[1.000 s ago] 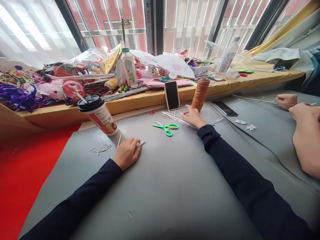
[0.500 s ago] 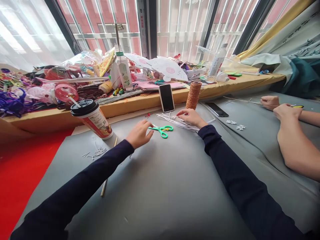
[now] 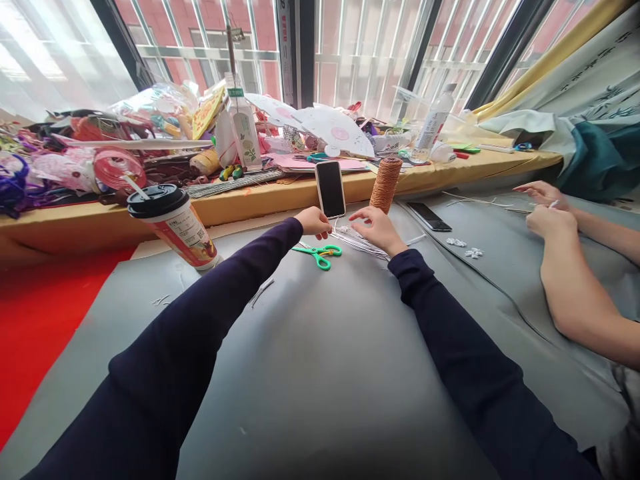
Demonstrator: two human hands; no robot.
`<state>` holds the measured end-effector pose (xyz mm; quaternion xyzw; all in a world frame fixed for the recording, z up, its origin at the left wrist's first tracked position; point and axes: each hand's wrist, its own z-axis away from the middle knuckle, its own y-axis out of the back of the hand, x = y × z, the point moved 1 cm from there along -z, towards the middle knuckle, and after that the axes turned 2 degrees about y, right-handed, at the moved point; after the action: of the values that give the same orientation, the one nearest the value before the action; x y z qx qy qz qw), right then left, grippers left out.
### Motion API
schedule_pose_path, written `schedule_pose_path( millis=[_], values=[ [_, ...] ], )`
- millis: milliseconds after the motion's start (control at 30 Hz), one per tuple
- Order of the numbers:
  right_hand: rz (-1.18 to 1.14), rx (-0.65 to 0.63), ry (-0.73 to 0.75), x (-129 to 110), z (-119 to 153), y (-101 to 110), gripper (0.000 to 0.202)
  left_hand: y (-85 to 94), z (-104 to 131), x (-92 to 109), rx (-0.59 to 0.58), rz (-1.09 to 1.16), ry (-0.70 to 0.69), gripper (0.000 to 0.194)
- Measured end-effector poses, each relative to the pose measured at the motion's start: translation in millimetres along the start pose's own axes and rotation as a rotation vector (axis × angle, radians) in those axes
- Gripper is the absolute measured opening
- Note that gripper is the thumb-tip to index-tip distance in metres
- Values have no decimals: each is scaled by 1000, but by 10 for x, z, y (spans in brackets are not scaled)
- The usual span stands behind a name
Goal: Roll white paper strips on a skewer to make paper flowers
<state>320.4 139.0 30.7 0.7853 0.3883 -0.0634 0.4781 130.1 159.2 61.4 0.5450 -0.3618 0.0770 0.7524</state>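
My left hand (image 3: 315,223) is closed, its fingertips pressed together at the left end of the white cords, just in front of the upright phone (image 3: 331,190); what it pinches is too small to make out. My right hand (image 3: 376,230) hovers over the bundle of white cords (image 3: 361,246) with thumb and fingers apart. Green-handled scissors (image 3: 323,257) lie below my left hand. Behind my right hand stands a spool of brown twine (image 3: 385,185).
At the left is a lidded paper cup (image 3: 183,233). A black phone (image 3: 429,217) and small white knotted pieces (image 3: 473,253) lie at the right, near another person's hands (image 3: 550,210). Craft materials and bottles crowd the sill (image 3: 280,199).
My left hand has moved right and forward, from beside the scissors to the cords, and its fingers have closed. My right hand stays over the cords. The other person's farther hand has opened.
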Motion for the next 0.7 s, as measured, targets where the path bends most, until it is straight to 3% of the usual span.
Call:
schedule_pose_path(
  millis=[67,233,367,567,667,700],
  values=[
    [107,12,30,-140,27,-36,26,74,82,-71,10,7,69,20],
    [350,-373,41,-587,194,-259,36,190,243,-221,33,-62,201,21],
    [507,-477,-34,-819,294,-337,38,209,287,-268,64,-68,225,20],
    [559,-666,-157,-873,278,-183,21,272,286,-258,41,-9,236,21],
    [508,-785,-217,-753,247,27,19,335,276,-281,22,34,239,23],
    [413,-882,-282,-684,244,110,21,354,274,-294,17,40,243,24]
  ],
)
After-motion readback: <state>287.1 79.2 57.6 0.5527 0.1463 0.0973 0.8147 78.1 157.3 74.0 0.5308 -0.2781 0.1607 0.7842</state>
